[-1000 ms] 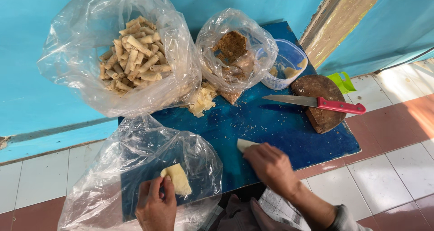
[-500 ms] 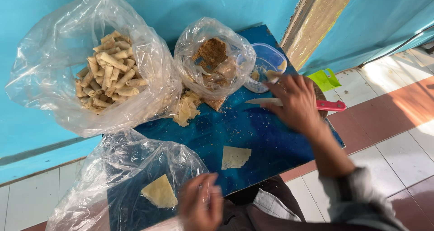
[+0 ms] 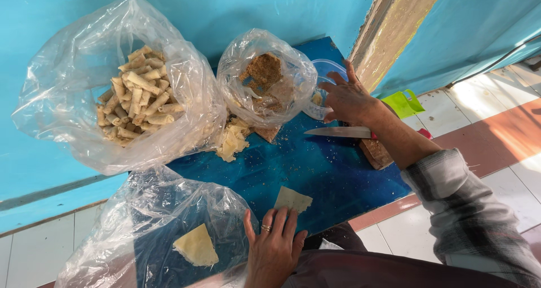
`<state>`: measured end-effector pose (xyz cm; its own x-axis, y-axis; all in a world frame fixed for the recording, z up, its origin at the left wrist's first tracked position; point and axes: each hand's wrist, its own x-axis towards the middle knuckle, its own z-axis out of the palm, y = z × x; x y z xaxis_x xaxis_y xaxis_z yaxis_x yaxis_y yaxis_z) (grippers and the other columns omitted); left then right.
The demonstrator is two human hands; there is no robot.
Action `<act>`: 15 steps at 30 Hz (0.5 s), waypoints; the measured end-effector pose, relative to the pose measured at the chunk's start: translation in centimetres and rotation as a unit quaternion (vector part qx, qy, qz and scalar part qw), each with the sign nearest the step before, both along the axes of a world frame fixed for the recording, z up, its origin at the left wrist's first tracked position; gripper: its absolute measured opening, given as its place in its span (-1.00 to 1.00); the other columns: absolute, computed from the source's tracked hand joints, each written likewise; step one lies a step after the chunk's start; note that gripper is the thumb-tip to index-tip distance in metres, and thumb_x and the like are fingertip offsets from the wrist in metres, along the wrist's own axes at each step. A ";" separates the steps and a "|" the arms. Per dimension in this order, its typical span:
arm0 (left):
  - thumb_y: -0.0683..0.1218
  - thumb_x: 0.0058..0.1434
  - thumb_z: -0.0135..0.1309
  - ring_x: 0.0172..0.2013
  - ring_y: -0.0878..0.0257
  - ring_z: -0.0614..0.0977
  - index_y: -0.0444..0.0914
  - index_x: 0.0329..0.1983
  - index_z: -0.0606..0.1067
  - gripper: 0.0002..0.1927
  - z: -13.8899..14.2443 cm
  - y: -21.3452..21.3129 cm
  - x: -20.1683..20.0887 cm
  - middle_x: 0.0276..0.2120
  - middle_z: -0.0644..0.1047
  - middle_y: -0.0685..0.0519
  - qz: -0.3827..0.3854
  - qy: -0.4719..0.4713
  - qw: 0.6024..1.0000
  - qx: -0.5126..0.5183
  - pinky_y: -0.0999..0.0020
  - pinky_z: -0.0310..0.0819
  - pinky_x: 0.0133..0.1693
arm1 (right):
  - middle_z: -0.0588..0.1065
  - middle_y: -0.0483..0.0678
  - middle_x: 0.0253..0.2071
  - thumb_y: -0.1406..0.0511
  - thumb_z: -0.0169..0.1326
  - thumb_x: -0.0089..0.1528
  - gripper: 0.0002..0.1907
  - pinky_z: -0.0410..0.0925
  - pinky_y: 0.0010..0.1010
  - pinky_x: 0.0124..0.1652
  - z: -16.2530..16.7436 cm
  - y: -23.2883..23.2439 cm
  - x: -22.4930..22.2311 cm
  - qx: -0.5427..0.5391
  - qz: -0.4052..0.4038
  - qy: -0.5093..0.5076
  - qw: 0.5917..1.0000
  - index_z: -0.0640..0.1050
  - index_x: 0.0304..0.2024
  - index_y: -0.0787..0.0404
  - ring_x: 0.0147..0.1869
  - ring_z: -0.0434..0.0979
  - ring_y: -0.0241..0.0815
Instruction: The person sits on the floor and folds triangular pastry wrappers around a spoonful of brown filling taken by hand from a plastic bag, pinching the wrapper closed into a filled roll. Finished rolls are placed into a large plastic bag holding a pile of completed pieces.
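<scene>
My left hand (image 3: 274, 251) rests flat, fingers spread, at the near edge of a blue board (image 3: 315, 169), touching a small pale wrapper sheet (image 3: 292, 199). My right hand (image 3: 347, 98) reaches to the far side, fingers at a clear plastic tub (image 3: 322, 74) beside a bag of brown filling (image 3: 265, 82). Whether those fingers hold anything cannot be told. A knife (image 3: 341, 132) with a red handle lies under my right forearm. A big clear bag (image 3: 121, 91) holds several rolled pastries. A near bag (image 3: 169, 231) contains a pale wrapper (image 3: 196, 246).
A heap of pale wrapper scraps (image 3: 232, 141) lies between the bags. A brown wooden block (image 3: 376, 151) sits under the knife. A green plastic piece (image 3: 403, 103) lies on the tiled floor at right. A turquoise wall stands behind the board.
My right hand moved from the near wrapper across the board to the tub at the far side. My left hand came out of the near bag and settled by the wrapper sheet.
</scene>
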<state>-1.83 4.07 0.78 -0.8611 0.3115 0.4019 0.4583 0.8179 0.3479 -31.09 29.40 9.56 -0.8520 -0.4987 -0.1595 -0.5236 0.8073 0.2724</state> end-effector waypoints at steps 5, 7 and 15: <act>0.12 0.24 0.13 0.15 0.07 0.42 -0.20 0.06 0.51 -0.58 0.4 -0.7 0.2 0.05 0.45 -0.02 -0.002 -0.005 1.000 0.022 -0.51 -0.18 0.22 | 0.29 -0.14 0.40 -0.05 0.41 -0.07 -0.57 -0.52 0.33 0.42 -0.1 -0.2 -0.4 -0.006 0.008 -0.006 1.000 0.75 -0.22 -0.07 0.59 -0.04 0.01; 0.12 0.25 0.14 0.14 0.06 0.42 -0.19 0.09 0.50 -0.57 0.7 -0.6 0.2 0.05 0.46 -0.04 -0.013 0.000 0.999 0.037 -0.50 -0.16 0.22 | 0.30 -0.12 0.40 -0.08 0.40 -0.05 -0.59 -0.51 0.31 0.42 -0.5 -0.3 0.0 0.011 0.026 0.027 0.999 0.75 -0.28 -0.04 0.58 -0.03 0.04; 0.06 0.28 0.13 0.02 0.13 0.49 -0.25 0.27 0.46 -0.47 0.7 0.2 0.4 -0.04 0.51 0.06 -0.020 0.029 0.999 0.034 -0.38 -0.06 0.23 | 0.40 -0.13 0.27 -0.03 0.44 -0.11 -0.44 -0.47 0.23 0.49 0.2 -0.7 0.4 -0.036 0.006 0.017 0.999 0.66 -0.13 0.00 0.55 0.08 -0.09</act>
